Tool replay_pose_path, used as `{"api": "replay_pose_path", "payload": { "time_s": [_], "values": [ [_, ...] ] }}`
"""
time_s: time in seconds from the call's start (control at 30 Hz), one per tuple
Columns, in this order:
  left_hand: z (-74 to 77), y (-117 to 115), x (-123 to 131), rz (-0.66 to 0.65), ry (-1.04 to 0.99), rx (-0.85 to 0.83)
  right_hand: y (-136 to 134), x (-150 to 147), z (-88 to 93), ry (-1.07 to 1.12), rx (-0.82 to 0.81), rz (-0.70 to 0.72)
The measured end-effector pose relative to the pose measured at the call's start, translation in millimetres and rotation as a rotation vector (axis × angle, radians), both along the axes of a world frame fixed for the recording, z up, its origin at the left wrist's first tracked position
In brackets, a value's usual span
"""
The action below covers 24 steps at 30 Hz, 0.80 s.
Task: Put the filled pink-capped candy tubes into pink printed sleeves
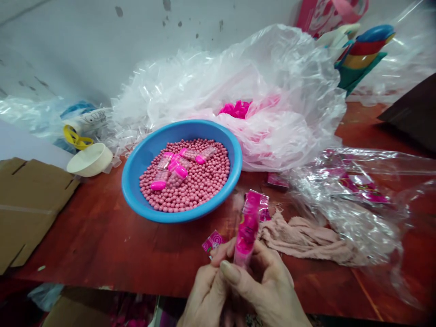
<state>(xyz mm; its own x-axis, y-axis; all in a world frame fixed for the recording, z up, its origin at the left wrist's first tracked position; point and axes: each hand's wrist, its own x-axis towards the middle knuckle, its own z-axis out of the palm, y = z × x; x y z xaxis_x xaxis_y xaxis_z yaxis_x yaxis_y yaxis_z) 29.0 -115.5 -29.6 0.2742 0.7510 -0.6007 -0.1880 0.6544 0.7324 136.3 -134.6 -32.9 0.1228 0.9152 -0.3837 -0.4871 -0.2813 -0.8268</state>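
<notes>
Close to the table's front edge, my left hand and my right hand meet around a small clear container in a pink printed sleeve. Fingers of both hands are closed on its lower end, and the sleeve stands up above them. A flat pink printed wrapper lies just beyond my left fingers. Behind the held piece rests another pink wrapper. The blue basin ahead holds many pink beads, with several small clear containers with pink caps on top.
Clear plastic bags heap along the wall. A beige cloth and a crinkled bag of pink wrappers lie at right. On the left are a tape roll, yellow-handled scissors and cardboard.
</notes>
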Motion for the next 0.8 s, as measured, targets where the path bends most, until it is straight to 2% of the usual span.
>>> {"api": "replay_pose_path", "payload": {
  "time_s": [0.07,0.1,0.2,0.3,0.37,0.43,0.57,0.63,0.73,0.8],
  "values": [
    [-0.9,4,-13,-0.118,0.186,0.223,2,-1,-0.8,0.009,-0.051,-0.070],
    [-0.1,7,-20,-0.126,0.234,0.291,3,0,-1.4,0.026,-0.052,-0.088],
    [7.2,13,-30,0.043,0.299,0.449,5,0,-4.3,0.135,-0.024,-0.012],
    [15.6,17,-25,0.170,0.393,0.748,4,-3,-8.5,0.266,-0.029,0.142],
    [19.0,19,-20,0.105,0.489,0.993,3,-6,-10.2,0.363,-0.015,0.234],
    [20.6,23,-18,0.011,0.584,1.228,2,-8,-8.9,0.421,0.002,0.268],
    [21.8,30,-24,-0.165,0.732,1.608,0,-7,1.6,0.448,0.049,0.137],
    [22.0,31,-28,-0.238,0.808,1.728,0,-6,5.9,0.476,0.053,0.113],
    [23.6,34,-31,-0.259,0.867,1.861,-1,-5,6.7,0.471,0.044,0.120],
    [26.0,36,-30,-0.319,0.910,1.923,-1,-5,5.3,0.467,0.042,0.108]
  ]
}}
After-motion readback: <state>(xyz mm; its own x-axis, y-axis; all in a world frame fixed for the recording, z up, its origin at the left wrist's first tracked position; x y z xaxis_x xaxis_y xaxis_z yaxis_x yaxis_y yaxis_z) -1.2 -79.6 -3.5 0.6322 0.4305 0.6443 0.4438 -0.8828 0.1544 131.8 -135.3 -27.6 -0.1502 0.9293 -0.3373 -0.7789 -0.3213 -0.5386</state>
